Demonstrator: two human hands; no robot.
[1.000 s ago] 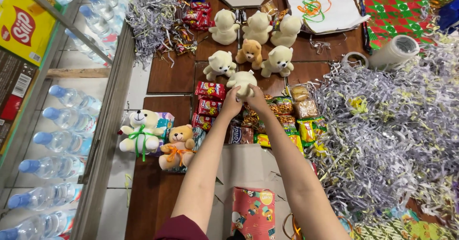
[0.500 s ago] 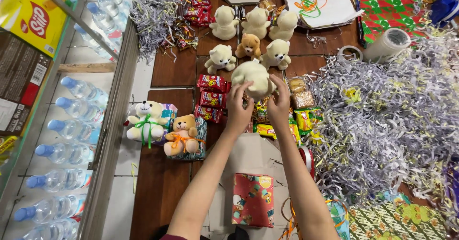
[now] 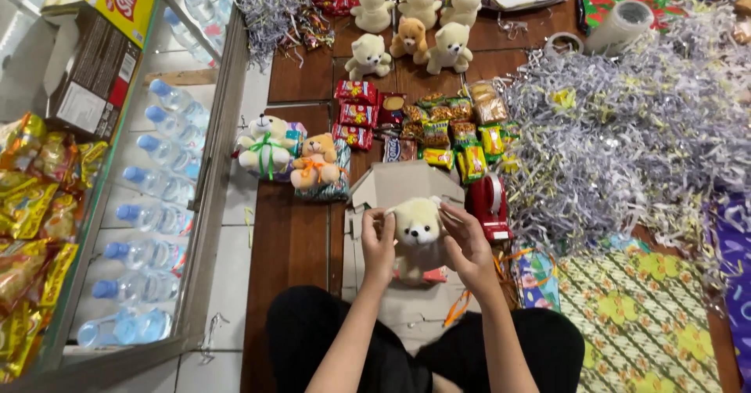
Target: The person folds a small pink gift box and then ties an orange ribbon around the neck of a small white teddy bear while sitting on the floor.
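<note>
At the lower centre of the frame, the left hand [image 3: 379,238] and right hand [image 3: 468,240] gripped a small cream plush teddy bear [image 3: 417,233] by its sides, above a grey cardboard box [image 3: 403,183]. It looked light, soft and squashy, best held around the body. Silvery shredded paper [image 3: 626,135] lay at right.

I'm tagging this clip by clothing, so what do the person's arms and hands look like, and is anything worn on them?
Both forearms are bare: no sleeves in view, and no gloves. The left hand and right hand show no watch, bracelet or ring that I can make out. The only clothing in view is the dark trousers on the legs below.
</note>
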